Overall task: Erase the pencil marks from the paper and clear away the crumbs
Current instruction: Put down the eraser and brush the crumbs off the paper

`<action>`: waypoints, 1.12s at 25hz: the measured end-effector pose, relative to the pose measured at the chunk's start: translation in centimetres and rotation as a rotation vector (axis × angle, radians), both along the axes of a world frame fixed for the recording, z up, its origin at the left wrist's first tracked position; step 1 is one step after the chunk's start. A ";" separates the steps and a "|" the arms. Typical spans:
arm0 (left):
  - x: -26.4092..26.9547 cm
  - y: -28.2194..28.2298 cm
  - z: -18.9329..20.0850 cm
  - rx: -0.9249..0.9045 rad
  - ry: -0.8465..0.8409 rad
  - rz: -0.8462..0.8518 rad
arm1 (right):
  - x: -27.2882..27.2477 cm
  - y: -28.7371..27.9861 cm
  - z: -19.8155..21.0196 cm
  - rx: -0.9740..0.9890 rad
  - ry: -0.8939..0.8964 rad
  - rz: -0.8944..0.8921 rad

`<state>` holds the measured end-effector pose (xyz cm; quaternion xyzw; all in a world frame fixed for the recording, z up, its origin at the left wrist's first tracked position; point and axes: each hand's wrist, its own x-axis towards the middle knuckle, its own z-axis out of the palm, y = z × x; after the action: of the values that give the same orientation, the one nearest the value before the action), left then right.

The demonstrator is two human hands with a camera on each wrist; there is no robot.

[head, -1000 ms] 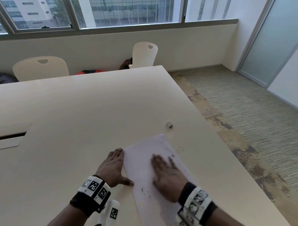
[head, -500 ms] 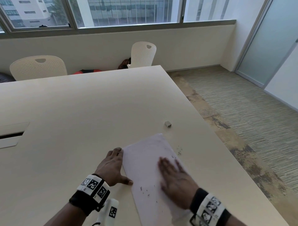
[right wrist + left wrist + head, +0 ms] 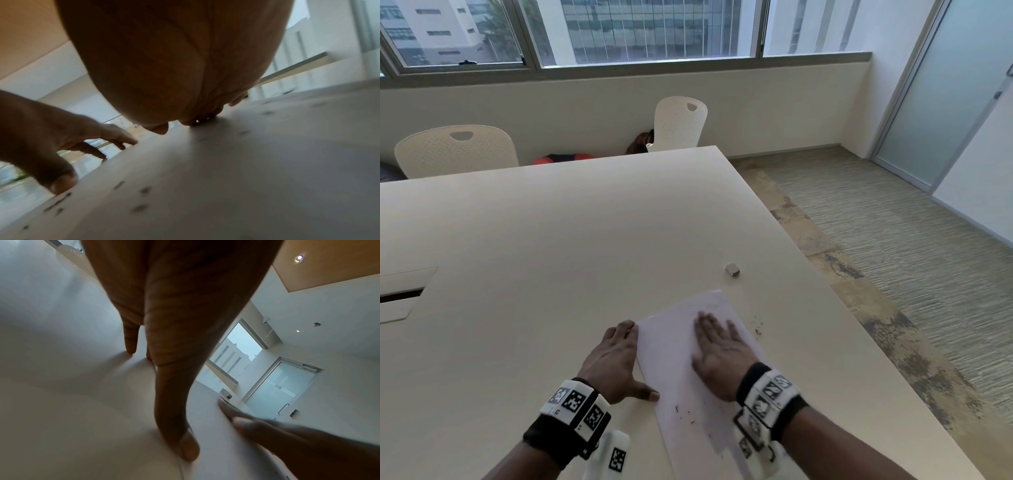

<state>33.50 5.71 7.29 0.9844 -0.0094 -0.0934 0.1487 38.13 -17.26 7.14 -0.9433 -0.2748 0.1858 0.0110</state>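
A white sheet of paper (image 3: pixel 671 346) lies near the table's right edge, turned at an angle. My right hand (image 3: pixel 717 346) lies flat on it, fingers straight and pointing away from me. My left hand (image 3: pixel 616 359) presses the table at the paper's left edge, thumb tip on the sheet. Dark eraser crumbs (image 3: pixel 683 409) speckle the paper near me, and more crumbs (image 3: pixel 757 327) lie on the table right of the sheet. In the right wrist view, crumbs (image 3: pixel 141 207) dot the paper (image 3: pixel 246 178) under my palm. A small grey eraser (image 3: pixel 732 269) sits beyond the paper.
The cream table (image 3: pixel 534 257) ends in an edge just right of the paper, with carpet (image 3: pixel 893 274) below. A cable hatch (image 3: pixel 404 294) sits at the far left. Two white chairs (image 3: pixel 457 150) stand at the far side.
My right hand swept right across the paper, then came back left and further up the sheet. Crumbs now lie on the table right of the paper. The left hand stayed put.
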 end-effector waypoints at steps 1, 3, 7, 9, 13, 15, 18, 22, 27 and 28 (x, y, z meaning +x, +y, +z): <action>0.0 0.0 0.0 0.000 -0.001 0.006 | 0.2 -2.0 -0.2 -0.035 0.006 -0.084; 0.0 0.0 -0.2 0.001 0.004 0.011 | -0.1 -5.3 0.2 -0.117 0.003 -0.268; 0.1 -0.3 -0.2 0.028 0.039 0.020 | -3.8 -4.1 1.0 0.040 -0.099 -0.078; 0.2 -0.3 -0.1 0.041 0.048 0.018 | -6.5 -2.3 0.3 0.155 -0.092 0.177; 0.3 -0.5 0.0 0.052 0.065 0.031 | -3.7 -6.2 -2.1 0.102 -0.167 0.059; 0.2 -0.6 0.1 0.056 0.082 0.035 | -3.0 -8.4 -1.6 0.013 -0.239 -0.056; 0.4 -0.7 0.3 0.071 0.096 0.032 | -6.6 -5.5 -1.6 0.133 -0.222 0.126; 0.4 -0.9 0.4 0.105 0.095 0.028 | -11.1 -0.8 -0.7 0.208 -0.053 0.540; 0.4 -0.9 0.3 0.093 0.101 0.032 | -6.5 -7.5 -1.7 0.016 -0.267 0.154; 0.4 -0.9 0.3 0.093 0.102 0.034 | -6.3 -8.1 -1.5 0.018 -0.304 0.099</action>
<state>33.90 4.83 7.56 0.9843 0.0194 -0.1411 0.1044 31.78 -25.36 5.62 -0.9458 -0.3210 0.0385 -0.0314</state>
